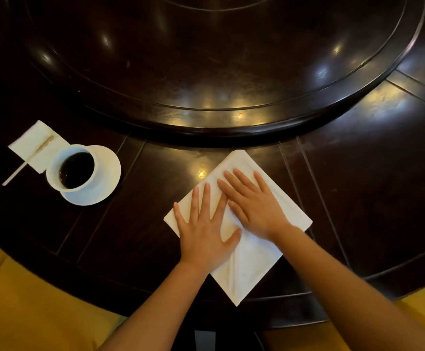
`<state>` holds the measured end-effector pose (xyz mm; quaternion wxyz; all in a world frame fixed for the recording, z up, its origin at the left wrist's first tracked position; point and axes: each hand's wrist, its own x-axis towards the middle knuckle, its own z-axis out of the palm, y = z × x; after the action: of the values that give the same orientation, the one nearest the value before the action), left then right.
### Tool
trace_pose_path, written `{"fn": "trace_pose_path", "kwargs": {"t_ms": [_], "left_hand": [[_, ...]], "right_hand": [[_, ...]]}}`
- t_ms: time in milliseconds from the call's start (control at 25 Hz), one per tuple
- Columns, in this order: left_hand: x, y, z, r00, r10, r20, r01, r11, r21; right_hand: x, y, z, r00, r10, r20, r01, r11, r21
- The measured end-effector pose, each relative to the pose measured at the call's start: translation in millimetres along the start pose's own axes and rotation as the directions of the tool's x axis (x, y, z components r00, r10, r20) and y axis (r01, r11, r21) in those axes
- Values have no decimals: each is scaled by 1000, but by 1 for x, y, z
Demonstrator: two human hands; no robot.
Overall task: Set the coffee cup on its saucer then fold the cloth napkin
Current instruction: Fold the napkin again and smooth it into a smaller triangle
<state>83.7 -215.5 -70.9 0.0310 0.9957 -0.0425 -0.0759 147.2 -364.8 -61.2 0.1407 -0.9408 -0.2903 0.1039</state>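
Observation:
A white cloth napkin (pixel 250 262) lies folded into a square, turned like a diamond, on the dark wooden table in front of me. My left hand (pixel 203 229) rests flat on its left half, fingers spread. My right hand (pixel 254 203) lies flat on its upper middle, fingers pointing up and left, touching the left hand's fingers. Neither hand holds anything. At the left, a white coffee cup (pixel 73 171) full of dark coffee stands on its white saucer (pixel 107 171).
A small white paper napkin (pixel 35 145) with a thin stir stick (pixel 16 173) across it lies behind the cup at far left. A large raised round turntable (pixel 206 72) fills the table's far side. Yellow seat cushions (pixel 29 312) border the near table edge.

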Motion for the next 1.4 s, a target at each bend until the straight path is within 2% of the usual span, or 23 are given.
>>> {"fn": "trace_pose_path", "kwargs": {"t_ms": [120,240,360,560,680,840,960,1080,1120,1160,1200,1280,1320,1400], "left_hand": [[1,0,1,1000,-7,13,7,1000,2],[0,0,0,1000,-14,13,14,1000,4],[0,1,-1,1000,-25,17,25,1000,18],[-2,0,-2,1000,-18,20,18,1000,9],[-4,-6,-2,998,-69,-3,69,997,-20],[-6,-15,-1,996,-91,2,91,995,-36],[-8,-29,-4,999,-46,28,47,999,-20],[-19,-46,-11,992,-123,-29,123,992,3],[-26,-43,-14,991,-121,-59,120,993,-18],[-35,-34,-18,995,-62,-76,58,997,-48],[-48,-20,-18,995,57,-83,-64,995,-77],[-76,13,-10,938,341,-56,-345,932,-108],[-87,24,-4,900,434,-25,-434,894,-109],[-96,25,7,872,487,42,-483,872,-71]], "right_hand": [[27,9,-2,998,-53,28,55,996,-74],[30,11,2,999,-44,19,46,993,-105],[41,9,1,994,102,-36,-106,989,-107],[65,17,-11,931,354,-89,-361,929,-78],[19,5,-8,904,373,-211,-394,916,-70],[-61,-3,11,895,427,-129,-439,893,-95],[-74,17,8,837,537,-107,-547,823,-151],[-73,20,5,706,688,-169,-705,704,-80],[-74,15,4,701,686,-196,-706,706,-58],[-77,10,3,734,643,-217,-666,744,-50],[-81,3,3,795,564,-223,-589,806,-61],[-92,-12,8,909,367,-199,-394,912,-117],[-98,-17,10,938,296,-181,-322,938,-131],[-111,-19,16,970,206,-125,-221,968,-122]]}}
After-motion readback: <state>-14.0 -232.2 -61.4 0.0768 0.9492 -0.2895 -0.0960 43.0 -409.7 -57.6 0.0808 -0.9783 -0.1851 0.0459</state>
